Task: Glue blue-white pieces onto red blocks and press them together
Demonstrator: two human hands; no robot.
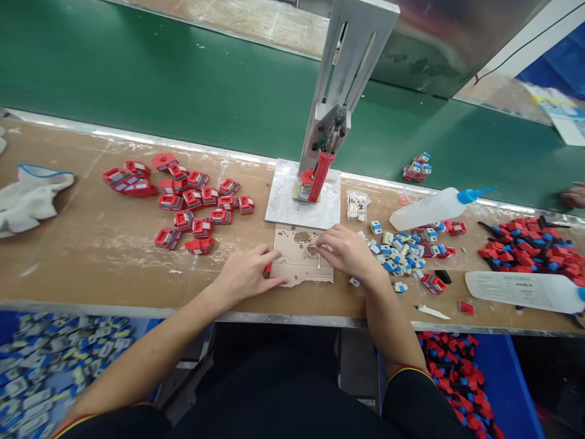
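My left hand (pixel 247 273) is at the left edge of a stained cardboard piece (pixel 301 271), its thumb and fingers around a small red part (pixel 267 268) that is mostly covered. Over the cardboard's right side, my right hand (pixel 343 249) is closed in a pinch near a cotton swab (pixel 319 261) and a small clear ring-shaped item; what the fingertips grip is too small to tell. Just behind the cardboard stands a metal press with a red handle (pixel 321 177) on a pale base plate (pixel 286 204).
Red housings (pixel 201 227) lie to the left, near a white glove (pixel 34 195). To the right are blue-white parts (pixel 397 253), a swab bag (pixel 357 205), two bottles (pixel 427 210), a knife blade (pixel 433 313) and a red pile (pixel 534 244). A person's hand (pixel 574 195) shows far right.
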